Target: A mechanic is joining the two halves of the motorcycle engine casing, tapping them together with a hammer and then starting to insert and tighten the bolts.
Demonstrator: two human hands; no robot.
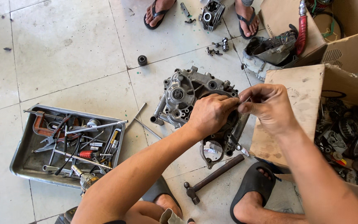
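left hand [210, 114] grips engine case [187, 93], hiding it | right hand [270, 105] pinches thin tool [244, 100]

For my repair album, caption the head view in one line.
Both hands, left and right, work on an engine case beside a tool tray.

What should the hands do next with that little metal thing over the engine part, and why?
Probably ease the thin metal piece down into the engine crankcase. The right hand pinches it just above the casing, and the left hand already rests on the casing beside it, steadying it. What the piece is, or which hole it fits, is too small to tell.
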